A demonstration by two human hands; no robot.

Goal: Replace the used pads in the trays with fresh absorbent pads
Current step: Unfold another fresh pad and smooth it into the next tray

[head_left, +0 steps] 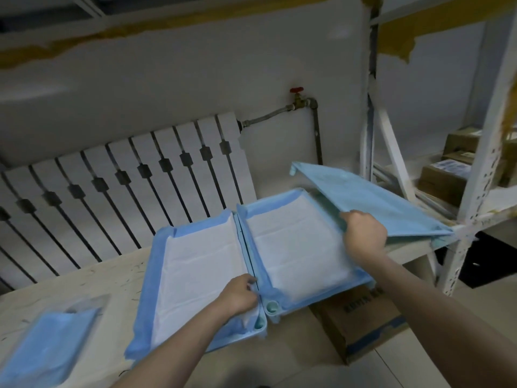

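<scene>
Two light blue trays sit side by side on a worn table (84,278). The left tray (237,338) and the right tray (282,312) each hold a white pad with blue edges, the left pad (195,273) and the right pad (296,247). My left hand (240,295) pinches the left pad's edge at the near inner corner, where the trays meet. My right hand (363,233) grips the near edge of a third blue tray (372,200), which is tilted up over the right tray's far right side.
A pack of folded blue pads (47,345) lies at the table's near left. A radiator (126,186) stands behind the table. A white metal shelf rack (481,169) with cardboard boxes is at the right. A cardboard box (363,326) sits on the floor below.
</scene>
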